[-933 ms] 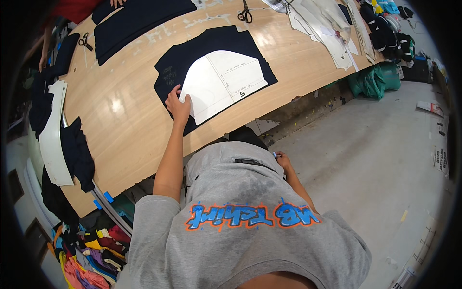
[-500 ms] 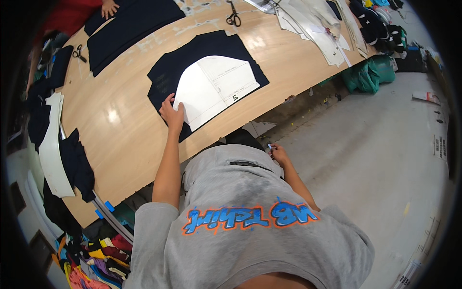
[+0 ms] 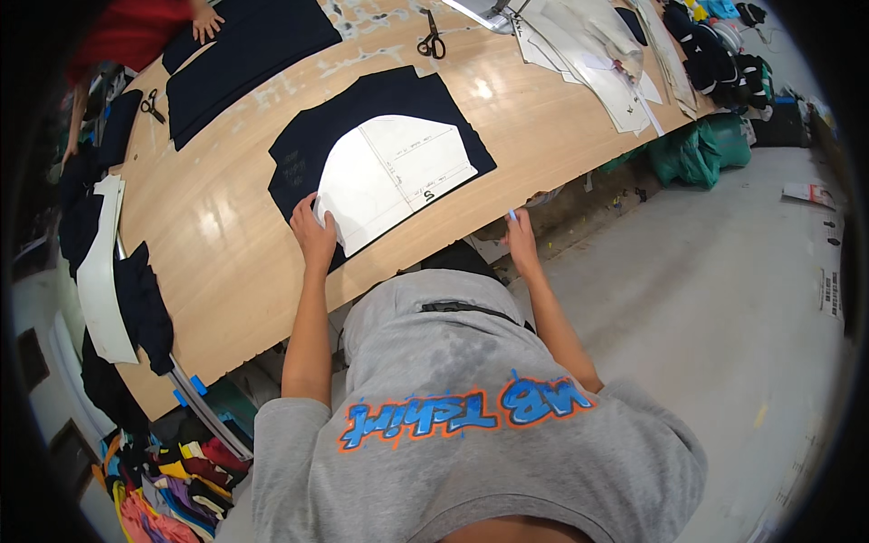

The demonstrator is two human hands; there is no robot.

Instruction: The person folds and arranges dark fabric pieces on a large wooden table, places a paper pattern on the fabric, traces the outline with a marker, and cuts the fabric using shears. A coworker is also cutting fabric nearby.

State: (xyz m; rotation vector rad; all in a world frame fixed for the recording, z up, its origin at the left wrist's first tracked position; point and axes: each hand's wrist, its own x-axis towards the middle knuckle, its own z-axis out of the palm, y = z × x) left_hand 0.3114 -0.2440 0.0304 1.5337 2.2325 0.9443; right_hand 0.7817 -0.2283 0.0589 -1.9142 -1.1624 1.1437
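Hands: the left hand (image 3: 312, 237) is laid flat, fingers spread, on the lower left corner of the white paper pattern (image 3: 394, 176), which it pins down. The right hand (image 3: 520, 242) is held at the near edge of the desk (image 3: 208, 244), off the cloth, pinching a small pale blue marker, probably chalk; the grip is too small to be judged further.

Pattern: rounded on its upper side, ruled with lines, laid on a piece of dark navy fabric (image 3: 380, 100) spread flat near the middle of the desk.

Risks, as judged: the pattern is held at one corner only, so its far end can be swung or lifted if the edge is traced, and the outline would be thrown off. The fabric beneath can be dragged into a wrinkle by the pressing palm.

Nearby: black scissors (image 3: 431, 40) beyond the fabric; a second dark piece (image 3: 253, 50) under another person's hand (image 3: 208, 18); paper patterns stacked (image 3: 597, 54) at the far right.
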